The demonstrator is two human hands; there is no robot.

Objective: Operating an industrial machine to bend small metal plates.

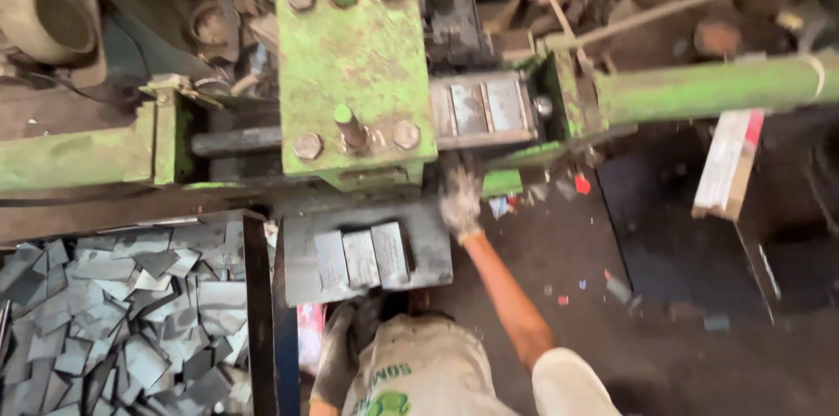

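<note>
Head view, looking down at a green press (354, 75) with bolts, paint worn. Right hand (461, 204), gloved, reaches far up to the press's lower edge, just under the upper die (481, 108), which carries three grey metal plates side by side. Motion blur; fingers look curled against the machine edge, but cannot tell whether the hand holds anything. Bare forearm runs from glove back toward the near edge.

Left hand (336, 355), also gloved, sits low and near, below the lower die (363, 259), just beside a dark upright bin wall (260, 311). Fingers hang down loosely, half closed; grip unclear, partly hidden by a cloth (419, 368) over the person's lap.

Lower die is a dark block holding three plates (363, 257) in a row, near the centre, directly below the green press head.

Left: bin full of grey cut metal blanks (122, 320), heaped loosely. Right: dark floor (664, 294) with small scraps, red and grey bits. Green horizontal bar (717, 88) runs right from the press. A white and red board (727, 162) leans at far right.
</note>
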